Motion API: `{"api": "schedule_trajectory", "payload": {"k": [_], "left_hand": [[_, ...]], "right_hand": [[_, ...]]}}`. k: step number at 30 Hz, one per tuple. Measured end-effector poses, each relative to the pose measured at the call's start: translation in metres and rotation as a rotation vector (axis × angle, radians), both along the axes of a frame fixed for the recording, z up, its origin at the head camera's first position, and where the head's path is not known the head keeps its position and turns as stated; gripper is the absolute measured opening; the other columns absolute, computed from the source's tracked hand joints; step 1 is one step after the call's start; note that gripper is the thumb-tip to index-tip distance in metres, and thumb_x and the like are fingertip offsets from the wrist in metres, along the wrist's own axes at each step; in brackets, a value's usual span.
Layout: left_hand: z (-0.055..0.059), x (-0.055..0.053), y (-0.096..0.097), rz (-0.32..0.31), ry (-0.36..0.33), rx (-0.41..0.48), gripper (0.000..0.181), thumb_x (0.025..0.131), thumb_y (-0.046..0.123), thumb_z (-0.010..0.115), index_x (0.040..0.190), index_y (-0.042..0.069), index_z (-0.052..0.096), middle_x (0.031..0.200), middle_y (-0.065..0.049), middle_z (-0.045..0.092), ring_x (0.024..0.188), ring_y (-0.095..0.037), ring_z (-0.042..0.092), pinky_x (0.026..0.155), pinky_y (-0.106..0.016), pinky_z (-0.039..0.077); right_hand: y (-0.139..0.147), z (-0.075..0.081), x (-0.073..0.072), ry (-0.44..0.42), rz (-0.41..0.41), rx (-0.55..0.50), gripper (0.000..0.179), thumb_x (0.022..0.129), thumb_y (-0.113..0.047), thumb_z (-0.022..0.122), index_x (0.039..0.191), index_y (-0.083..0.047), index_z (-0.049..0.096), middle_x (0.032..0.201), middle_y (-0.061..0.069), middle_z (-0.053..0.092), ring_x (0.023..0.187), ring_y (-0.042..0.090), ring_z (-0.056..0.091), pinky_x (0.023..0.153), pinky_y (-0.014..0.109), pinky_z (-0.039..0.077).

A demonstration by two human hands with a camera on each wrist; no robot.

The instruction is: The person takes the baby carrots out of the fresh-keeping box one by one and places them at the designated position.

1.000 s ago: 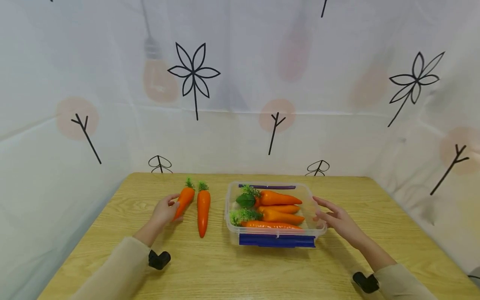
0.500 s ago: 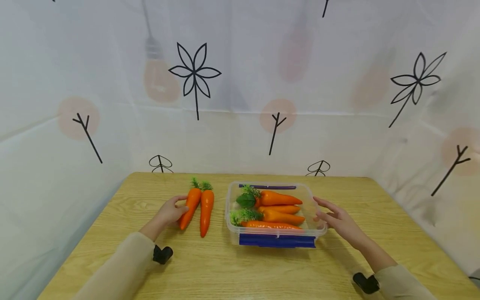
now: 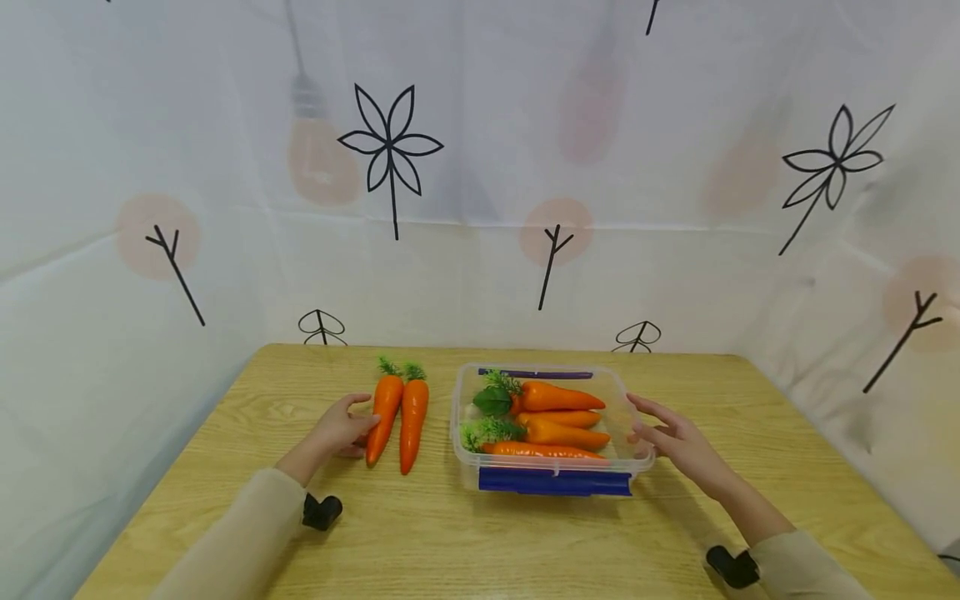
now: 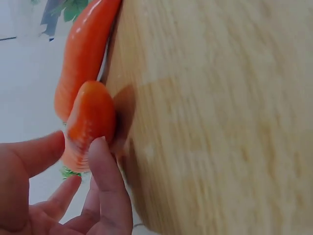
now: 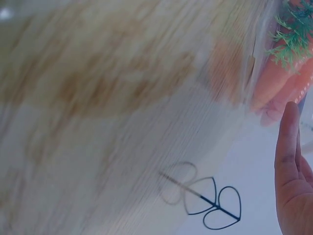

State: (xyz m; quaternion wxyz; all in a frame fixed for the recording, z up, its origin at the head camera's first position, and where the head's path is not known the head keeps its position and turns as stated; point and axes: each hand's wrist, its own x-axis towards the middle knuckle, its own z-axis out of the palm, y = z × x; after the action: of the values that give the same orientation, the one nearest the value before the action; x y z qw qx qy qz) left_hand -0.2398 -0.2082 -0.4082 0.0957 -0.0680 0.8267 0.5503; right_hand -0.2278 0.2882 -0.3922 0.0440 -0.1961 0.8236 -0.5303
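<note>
In the head view, my left hand (image 3: 339, 427) is beside the left of two orange carrots with green tops, its fingertips at the side of that carrot (image 3: 386, 408). The left wrist view shows the fingers spread and loose around the carrot's near end (image 4: 93, 115), not closed on it. Close alongside on the table lies the second carrot (image 3: 413, 421). My right hand (image 3: 678, 442) rests its extended fingers at the right wall of a clear plastic box (image 3: 467, 475) with blue latches. Several carrots (image 3: 562, 432) lie inside the box, tops to the left.
Everything stands on a wooden table (image 3: 375, 542), whose back edge meets a white patterned curtain (image 3: 480, 275). A dark green leaf (image 3: 492, 401) shows among the carrot tops in the box. Each wrist carries a black camera mount (image 3: 321, 512).
The left hand brought its carrot rightward, up against the second carrot, which shifted slightly right. Since then the hand has loosened and the carrot's tip swung a little right. The right hand stayed put.
</note>
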Motion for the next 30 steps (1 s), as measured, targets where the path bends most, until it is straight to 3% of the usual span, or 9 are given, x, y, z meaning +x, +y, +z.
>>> {"api": "schedule_trajectory", "payload": {"k": [4,8,14,20,30], "left_hand": [[0.003,-0.001,-0.007,0.033,0.036,0.008,0.059,0.094,0.02,0.058,0.142,0.002,0.029,0.117,-0.025,0.054,0.07,-0.02,0.061,0.058,-0.033,0.054],[0.011,-0.003,-0.011,0.051,0.087,0.002,0.059,0.094,0.021,0.058,0.142,0.002,0.03,0.117,-0.026,0.05,0.08,-0.025,0.059,0.064,-0.035,0.055],[0.027,-0.004,-0.011,0.021,0.184,-0.017,0.059,0.094,0.021,0.058,0.143,0.004,0.03,0.12,-0.027,0.048,0.095,-0.039,0.055,0.07,-0.037,0.055],[0.043,-0.005,-0.002,-0.025,0.261,-0.045,0.058,0.094,0.023,0.058,0.143,0.007,0.032,0.122,-0.026,0.047,0.099,-0.041,0.055,0.073,-0.04,0.054],[0.062,-0.01,0.024,-0.059,0.313,-0.025,0.055,0.093,0.022,0.059,0.143,0.013,0.035,0.12,-0.02,0.049,0.096,-0.04,0.056,0.074,-0.047,0.052]], "right_hand": [[-0.001,-0.001,0.0,-0.003,-0.005,-0.002,0.053,0.1,-0.018,0.045,0.144,0.004,0.027,0.137,0.033,0.032,0.096,0.02,0.062,0.074,0.029,0.052],[-0.001,0.0,0.001,-0.01,-0.01,-0.008,0.053,0.1,-0.019,0.046,0.144,0.004,0.027,0.136,0.034,0.032,0.096,0.019,0.062,0.074,0.03,0.052],[-0.001,0.001,0.001,-0.013,-0.008,-0.004,0.054,0.1,-0.019,0.046,0.144,0.004,0.026,0.138,0.033,0.031,0.096,0.019,0.062,0.074,0.03,0.052],[-0.001,0.001,0.002,-0.016,-0.015,0.002,0.054,0.1,-0.02,0.046,0.144,0.004,0.027,0.137,0.033,0.032,0.097,0.02,0.062,0.074,0.03,0.052],[0.001,-0.001,0.0,0.003,0.01,-0.006,0.053,0.1,-0.018,0.045,0.144,0.003,0.026,0.139,0.033,0.029,0.098,0.021,0.061,0.075,0.032,0.052]]}}
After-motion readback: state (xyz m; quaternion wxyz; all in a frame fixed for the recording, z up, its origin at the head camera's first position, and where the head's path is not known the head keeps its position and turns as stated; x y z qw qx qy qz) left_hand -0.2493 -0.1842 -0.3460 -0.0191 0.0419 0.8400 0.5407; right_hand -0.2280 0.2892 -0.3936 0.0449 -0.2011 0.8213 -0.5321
